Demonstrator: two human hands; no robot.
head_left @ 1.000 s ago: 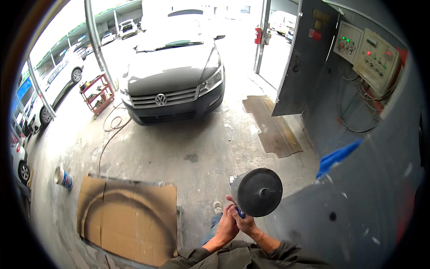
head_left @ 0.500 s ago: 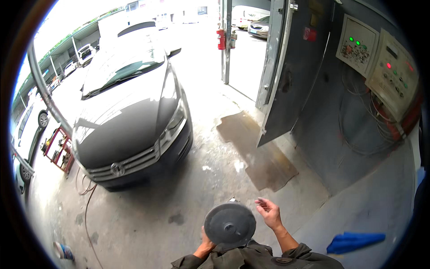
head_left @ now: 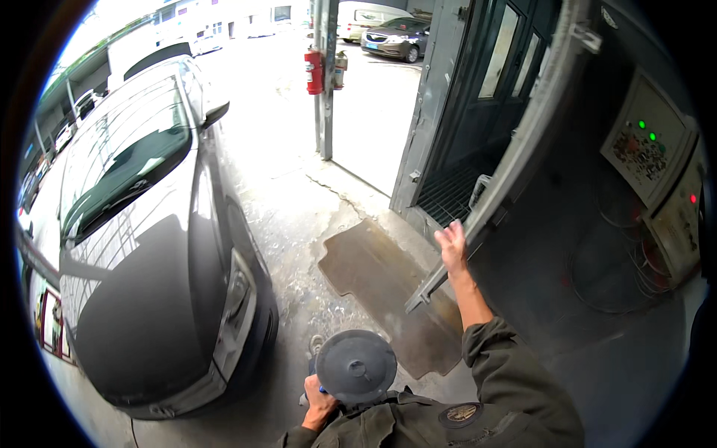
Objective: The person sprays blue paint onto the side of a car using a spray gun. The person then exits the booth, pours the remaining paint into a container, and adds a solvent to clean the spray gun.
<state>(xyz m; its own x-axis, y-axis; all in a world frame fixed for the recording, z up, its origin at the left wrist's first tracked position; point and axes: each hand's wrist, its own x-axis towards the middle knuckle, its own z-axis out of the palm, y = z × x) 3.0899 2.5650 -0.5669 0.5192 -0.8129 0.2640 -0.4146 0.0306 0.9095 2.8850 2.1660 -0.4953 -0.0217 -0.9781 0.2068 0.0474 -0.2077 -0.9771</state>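
Your left hand (head_left: 320,407) grips polisher (head_left: 355,367), round pad facing up. Your right hand (head_left: 452,246) open, raised near grey door edge (head_left: 478,216). Dark car (head_left: 149,299) at left.

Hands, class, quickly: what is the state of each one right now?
Left hand: closed around the handle of the polisher.
Right hand: open, raised beside the grey door edge, holding nothing.
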